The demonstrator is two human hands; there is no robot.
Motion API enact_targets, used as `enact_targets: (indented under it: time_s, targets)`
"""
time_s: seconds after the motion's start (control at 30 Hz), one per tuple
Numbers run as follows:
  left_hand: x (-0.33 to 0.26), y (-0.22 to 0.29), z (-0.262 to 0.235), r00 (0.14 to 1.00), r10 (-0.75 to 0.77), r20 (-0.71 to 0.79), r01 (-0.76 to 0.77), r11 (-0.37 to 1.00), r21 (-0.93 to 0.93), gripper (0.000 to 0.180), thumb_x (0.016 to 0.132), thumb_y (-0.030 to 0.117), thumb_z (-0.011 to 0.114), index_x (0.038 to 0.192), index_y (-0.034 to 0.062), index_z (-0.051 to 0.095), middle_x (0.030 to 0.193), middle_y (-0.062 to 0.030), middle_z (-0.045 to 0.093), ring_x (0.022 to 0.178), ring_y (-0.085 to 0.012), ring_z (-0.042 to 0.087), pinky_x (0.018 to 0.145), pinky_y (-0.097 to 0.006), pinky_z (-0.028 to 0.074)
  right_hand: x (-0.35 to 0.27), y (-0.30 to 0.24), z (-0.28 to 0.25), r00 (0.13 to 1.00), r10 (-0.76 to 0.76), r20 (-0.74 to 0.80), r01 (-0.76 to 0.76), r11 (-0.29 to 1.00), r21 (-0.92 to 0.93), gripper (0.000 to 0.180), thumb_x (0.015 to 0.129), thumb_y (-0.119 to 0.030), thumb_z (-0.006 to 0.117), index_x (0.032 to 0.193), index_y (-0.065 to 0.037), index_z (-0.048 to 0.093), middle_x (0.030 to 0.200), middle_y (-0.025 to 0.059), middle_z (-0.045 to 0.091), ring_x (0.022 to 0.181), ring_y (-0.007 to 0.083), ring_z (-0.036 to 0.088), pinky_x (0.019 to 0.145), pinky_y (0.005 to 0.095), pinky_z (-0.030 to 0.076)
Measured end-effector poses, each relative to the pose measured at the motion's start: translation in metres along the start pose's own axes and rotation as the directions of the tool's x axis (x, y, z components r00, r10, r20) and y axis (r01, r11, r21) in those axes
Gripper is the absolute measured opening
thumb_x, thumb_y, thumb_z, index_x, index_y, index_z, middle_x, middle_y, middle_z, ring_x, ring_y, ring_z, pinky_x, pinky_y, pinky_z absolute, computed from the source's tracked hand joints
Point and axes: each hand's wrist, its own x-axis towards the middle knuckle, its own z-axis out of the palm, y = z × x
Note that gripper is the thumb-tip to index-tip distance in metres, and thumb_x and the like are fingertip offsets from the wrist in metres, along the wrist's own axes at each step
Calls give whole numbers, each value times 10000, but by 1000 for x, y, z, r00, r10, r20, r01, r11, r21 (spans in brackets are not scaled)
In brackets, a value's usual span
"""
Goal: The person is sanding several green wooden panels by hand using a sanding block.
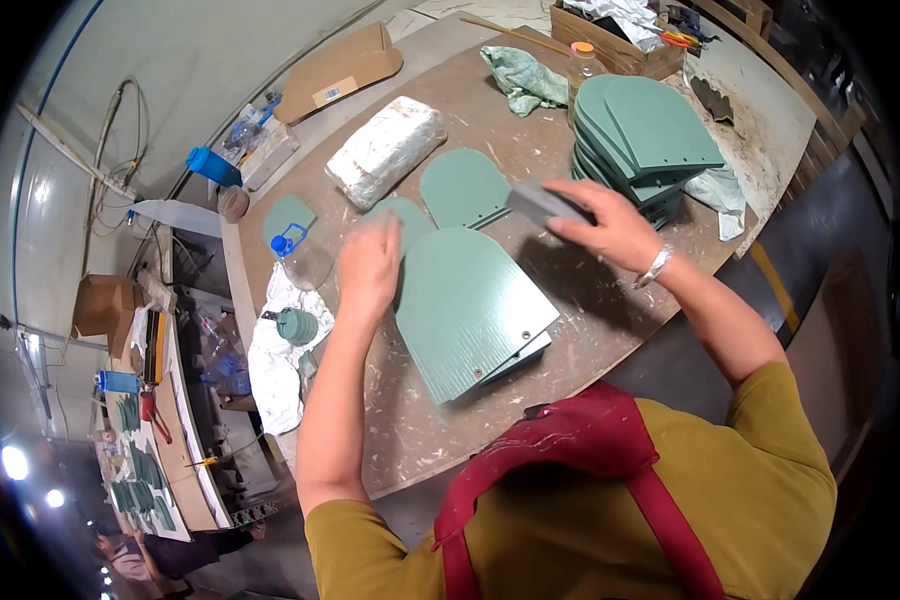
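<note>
We see the left hand lying flat, fingers spread, on the rounded end of a green arched panel that sits on the worn worktable; it presses rather than grips. The right hand is closed round a grey block, held above the panel's far side; whether the block touches the surface we cannot tell, since its edge is blurred.

The panel lies on top of at least one more of the same shape, its square end toward the person, with small holes near that edge. We judge it a thin, stiff sheet, light for its spread and likely to slide on the one beneath; a flat palm pins it best, and for lifting we would take it by the long straight edges.

Two further green panels lie beyond it; a tall stack of green panels stands at the right, a wrapped white bundle behind, a crumpled cloth farther back, and a clear jug with a blue handle at the left.
</note>
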Motion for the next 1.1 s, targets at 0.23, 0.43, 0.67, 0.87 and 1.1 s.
enact_targets:
  time_s: [0.23,0.43,0.67,0.87,1.1]
  targets:
    - [-120,90,31,846,470,251,-514,845,147,625,932,322,617,1460,55,415,1519,-139,416,1382,-336,410,1121,-499,326,0,-56,-8,983,-27,181,71,967,-244,598,864,-480,642,1341,-124,578,1082,180,588,1017,355,600,881,409,495]
    - [-125,90,40,818,497,289,-549,824,138,617,945,241,594,1499,90,369,1574,-92,349,1418,-321,366,1134,-517,300,104,-56,96,952,-130,275,231,897,-376,500,831,-417,669,1287,-219,623,1104,186,582,1026,364,601,869,434,503]
    - [-127,83,39,844,475,250,-513,850,118,604,949,225,581,1499,91,368,1576,-100,343,1422,-336,357,1133,-528,297,92,-85,75,843,-216,493,437,809,-392,482,836,-450,645,1260,-223,646,1105,180,589,1038,361,604,851,451,522]
    - [-114,61,28,872,470,135,-422,863,-279,507,922,202,643,1382,39,505,1474,-156,471,1370,-345,429,1140,-470,318,111,-49,48,983,-150,107,174,948,-265,556,874,-361,670,1380,-166,546,1159,175,579,1081,345,579,900,413,479]
    - [-8,-18,-10,937,-78,342,279,757,-592,417,938,205,631,1306,11,616,1206,-92,673,1117,-187,600,988,-313,447,5,-86,61,705,-527,476,483,847,222,624,875,-455,654,1393,-127,537,1122,144,565,1042,322,559,941,409,431]
